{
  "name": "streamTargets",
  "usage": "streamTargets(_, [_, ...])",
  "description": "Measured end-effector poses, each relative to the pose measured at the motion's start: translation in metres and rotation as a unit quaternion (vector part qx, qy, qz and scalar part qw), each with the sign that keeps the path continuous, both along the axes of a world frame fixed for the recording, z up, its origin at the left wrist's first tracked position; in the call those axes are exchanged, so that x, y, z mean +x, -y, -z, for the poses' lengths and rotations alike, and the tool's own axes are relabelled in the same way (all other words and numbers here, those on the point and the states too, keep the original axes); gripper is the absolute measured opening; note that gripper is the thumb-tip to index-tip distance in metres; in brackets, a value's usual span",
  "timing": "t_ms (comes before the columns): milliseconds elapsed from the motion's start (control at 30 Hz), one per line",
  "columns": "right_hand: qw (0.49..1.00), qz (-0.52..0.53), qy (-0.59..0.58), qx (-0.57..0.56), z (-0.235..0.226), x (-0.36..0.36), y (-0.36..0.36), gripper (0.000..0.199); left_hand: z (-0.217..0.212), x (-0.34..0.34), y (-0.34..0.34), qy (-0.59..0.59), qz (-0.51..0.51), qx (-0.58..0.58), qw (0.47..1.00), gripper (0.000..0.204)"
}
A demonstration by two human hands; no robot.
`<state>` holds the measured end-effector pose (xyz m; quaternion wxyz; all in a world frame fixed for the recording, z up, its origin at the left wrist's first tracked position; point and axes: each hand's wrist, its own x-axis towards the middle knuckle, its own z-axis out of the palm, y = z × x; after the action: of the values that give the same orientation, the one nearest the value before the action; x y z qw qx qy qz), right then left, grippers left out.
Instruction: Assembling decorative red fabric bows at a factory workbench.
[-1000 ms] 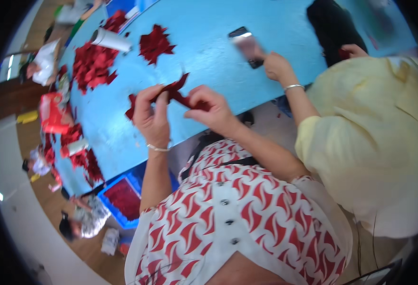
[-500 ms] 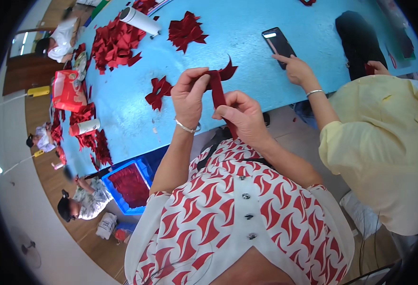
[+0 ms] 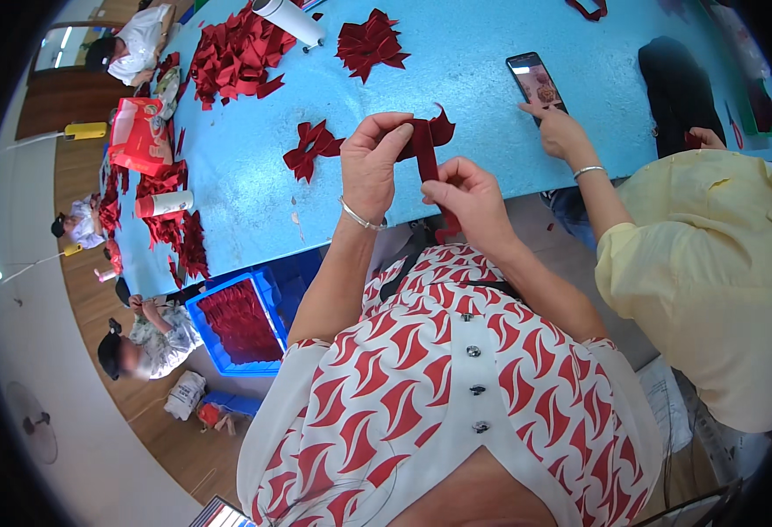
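Note:
Between my hands is a dark red ribbon [image 3: 426,161]. My left hand [image 3: 371,162] pinches its folded upper part, where a pointed end sticks out to the right. Lower down, my right hand [image 3: 472,200] grips the strip between thumb and fingers, and the ribbon's tail hangs below toward my lap. Just left of my left hand, a red ribbon bow [image 3: 309,151] lies on the blue table [image 3: 254,189]. A fuller red bow [image 3: 371,44] rests farther back.
Red bows form a pile [image 3: 238,54] at the back left, beside a white tumbler [image 3: 289,21]. A blue crate [image 3: 213,318] of red ribbon sits below the table edge. At right, a co-worker in yellow touches a phone [image 3: 537,81]. Other people sit at far left.
The whole view has shifted, so table things appear a little farther right and higher. Both my hands keep their hold on the ribbon. The co-worker's phone screen now shows a picture.

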<state>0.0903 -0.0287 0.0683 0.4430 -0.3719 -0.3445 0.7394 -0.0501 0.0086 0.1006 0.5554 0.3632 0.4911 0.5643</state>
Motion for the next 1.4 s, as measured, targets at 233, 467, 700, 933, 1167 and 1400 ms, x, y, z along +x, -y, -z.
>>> streamTargets(233, [0.997,0.005,0.057,0.055,0.003,-0.004,0.010,0.012,0.002,-0.002,0.008,-0.035,-0.005,0.020,0.999,0.013])
streamTargets(467, [0.999,-0.022,-0.036,-0.023,0.028,-0.008,-0.005,0.015,0.002,-0.003,0.011,0.012,0.000,-0.028,1.000,0.013])
streamTargets(700, [0.998,-0.020,-0.051,-0.028,0.029,-0.005,-0.008,0.015,-0.001,0.000,0.015,0.065,0.036,-0.062,0.995,0.018])
streamTargets(933, [0.998,-0.050,-0.047,-0.015,0.027,0.010,-0.001,0.013,0.005,0.007,0.014,-0.007,0.034,0.000,0.999,0.024])
streamTargets(1167, [0.988,-0.059,-0.130,-0.065,0.021,0.010,-0.001,0.013,0.000,0.021,0.011,0.050,0.008,-0.027,0.998,0.027])
streamTargets(1400, [0.989,-0.051,-0.115,-0.074,0.016,0.018,-0.005,0.017,-0.002,0.031,0.010,0.082,0.023,-0.071,0.994,0.025])
